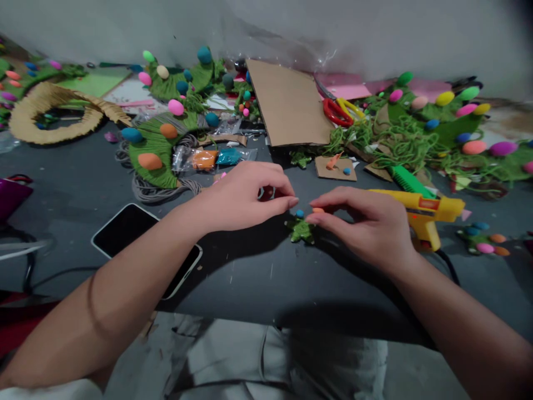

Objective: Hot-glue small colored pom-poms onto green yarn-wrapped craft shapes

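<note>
A small green yarn star lies on the dark table, with a little blue ball at its upper point. Between thumb and fingertips, my right hand pinches a small orange ball just at the star's upper right arm. Whether the ball touches the star I cannot tell. My left hand hovers to the star's upper left, thumb and index finger drawn together. Anything held in that pinch is too small or hidden to see.
A yellow glue gun lies behind my right hand. Under my left forearm is a phone. Toward the back are a cardboard sheet, red-handled scissors, green yarn, a straw-coloured ring and green pieces with coloured balls.
</note>
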The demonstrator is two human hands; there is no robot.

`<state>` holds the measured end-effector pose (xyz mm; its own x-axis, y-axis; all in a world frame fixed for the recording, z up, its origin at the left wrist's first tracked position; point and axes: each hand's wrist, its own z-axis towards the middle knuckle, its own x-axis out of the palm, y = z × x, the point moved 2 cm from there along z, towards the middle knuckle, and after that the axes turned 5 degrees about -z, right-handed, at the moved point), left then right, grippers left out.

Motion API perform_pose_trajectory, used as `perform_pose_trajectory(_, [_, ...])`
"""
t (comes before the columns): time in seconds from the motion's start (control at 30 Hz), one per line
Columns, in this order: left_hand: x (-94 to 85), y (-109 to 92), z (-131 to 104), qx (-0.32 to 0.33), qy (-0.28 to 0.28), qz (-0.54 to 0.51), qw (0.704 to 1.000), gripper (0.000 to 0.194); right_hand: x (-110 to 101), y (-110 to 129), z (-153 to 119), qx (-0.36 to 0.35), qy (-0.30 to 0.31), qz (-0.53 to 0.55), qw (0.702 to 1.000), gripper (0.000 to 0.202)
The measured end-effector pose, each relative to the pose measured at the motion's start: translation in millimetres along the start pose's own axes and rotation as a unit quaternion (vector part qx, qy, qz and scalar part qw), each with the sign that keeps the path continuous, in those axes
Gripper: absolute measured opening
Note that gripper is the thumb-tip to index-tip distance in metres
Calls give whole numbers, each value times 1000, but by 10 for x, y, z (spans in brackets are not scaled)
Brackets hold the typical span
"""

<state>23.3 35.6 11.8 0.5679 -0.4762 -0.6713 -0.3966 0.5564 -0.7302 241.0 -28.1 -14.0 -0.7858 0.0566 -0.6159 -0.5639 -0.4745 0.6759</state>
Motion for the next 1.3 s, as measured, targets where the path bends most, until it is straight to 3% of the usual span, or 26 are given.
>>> perform_pose_trajectory(0.07, [3,-5,1,5,1,-1,1000,16,1,-8,-8,-1,-4,7,1000,13])
perform_pose_trajectory(0.2, [14,-20,2,21,3,-18,1000,17,14,-25,-14,27,45,25,998,19])
perform_pose_trajectory(0.37, [14,-18,2,19,2,-32,999,15,2,2,-2,4,1,-4,1000,8])
perform_pose_trajectory(0.5, [2,-36,4,29,5,-40,999,19,3,5,0,3,16,-7,1000,20])
perform_pose_trajectory(0.6, [-9,-52,3,28,9,-55,998,23,-15,5,2,-7,2,-31,999,7])
perform_pose_trajectory(0.7, [-10,-53,-1,18,12,-74,997,26,-22,2,-13,-20,-39,-17,999,8])
perform_pose_trajectory(0.83, [-7,-48,-1,11,16,-99,995,27,1,6,-31,-7,-42,-4,999,23])
perform_pose_trajectory(1.03, [-3,-101,12,-35,60,-148,987,40,-18,95,15,-66,-72,-28,995,14])
perform_pose_trajectory(1.17, [39,-118,13,-68,90,-196,974,32,-1,144,39,-74,-74,-55,993,7])
perform_pose_trajectory(1.3, [102,-79,21,-88,79,-267,956,24,27,159,46,-95,-72,-71,990,11])
